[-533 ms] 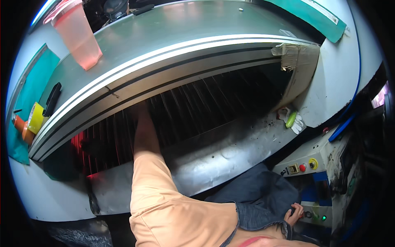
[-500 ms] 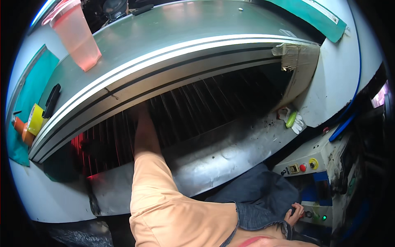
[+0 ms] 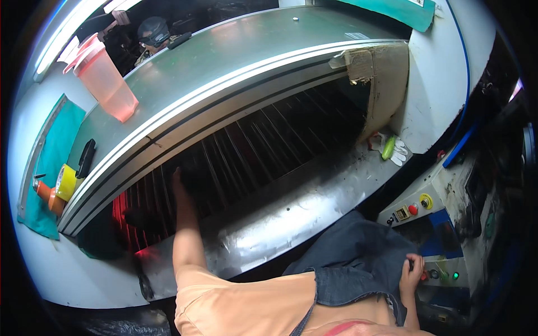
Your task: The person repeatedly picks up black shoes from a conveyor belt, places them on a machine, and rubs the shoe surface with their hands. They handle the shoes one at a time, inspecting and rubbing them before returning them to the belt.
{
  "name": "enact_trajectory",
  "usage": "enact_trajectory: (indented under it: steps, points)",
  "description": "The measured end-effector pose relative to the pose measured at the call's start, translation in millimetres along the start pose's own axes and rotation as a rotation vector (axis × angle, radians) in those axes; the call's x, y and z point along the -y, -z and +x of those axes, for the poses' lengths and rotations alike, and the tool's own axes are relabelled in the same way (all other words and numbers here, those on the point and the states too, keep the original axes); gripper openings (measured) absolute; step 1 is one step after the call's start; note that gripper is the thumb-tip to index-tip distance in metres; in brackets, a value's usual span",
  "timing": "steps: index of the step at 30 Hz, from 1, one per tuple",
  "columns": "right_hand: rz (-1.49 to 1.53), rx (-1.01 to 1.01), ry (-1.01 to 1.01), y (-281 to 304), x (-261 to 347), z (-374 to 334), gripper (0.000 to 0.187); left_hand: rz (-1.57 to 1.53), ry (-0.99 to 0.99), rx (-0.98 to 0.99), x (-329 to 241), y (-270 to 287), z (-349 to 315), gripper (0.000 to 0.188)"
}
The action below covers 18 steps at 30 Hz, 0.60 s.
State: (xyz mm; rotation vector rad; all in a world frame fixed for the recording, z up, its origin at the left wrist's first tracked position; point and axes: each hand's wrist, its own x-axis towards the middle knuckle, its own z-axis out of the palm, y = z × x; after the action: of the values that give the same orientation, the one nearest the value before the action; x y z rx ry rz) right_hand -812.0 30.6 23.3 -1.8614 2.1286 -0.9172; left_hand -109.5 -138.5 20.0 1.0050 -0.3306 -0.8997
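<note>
My left forearm reaches through the long opening of a machine, over a bed of thin upright slats (image 3: 246,154). My left hand (image 3: 179,180) is in shadow above the slats; its fingers are too dim to read. Beyond the left end of the slats shows a red glow. Beside the grey control panel (image 3: 440,269) at lower right, my right hand (image 3: 413,270) has loosely bent fingers with nothing visible in them. It is nearest to a red button (image 3: 433,274) and a lit green button (image 3: 455,276).
Above the opening runs a metal beam (image 3: 224,95) with a green top (image 3: 224,45). On it stands a translucent pink jug (image 3: 106,78). Yellow tape (image 3: 66,182) sits at left. Cardboard (image 3: 386,78) covers the right end, above a green vegetable-like object (image 3: 389,148) and white glove (image 3: 399,153). A person (image 3: 152,36) is behind.
My left hand has drawn back from deeper under the beam and now shows above the slats. My right hand has lifted slightly off the panel. The view has shifted.
</note>
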Motion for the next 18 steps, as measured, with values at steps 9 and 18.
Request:
enact_trajectory:
  steps: [9,18]
  points:
    - [1.324,0.71,-0.27,-36,121,77,0.091,-0.03,0.333,0.676,92,-147,-170,0.072]
    - [1.936,0.894,-0.294,61,65,27,0.115,0.555,-0.938,1.965,72,-309,-296,0.095]
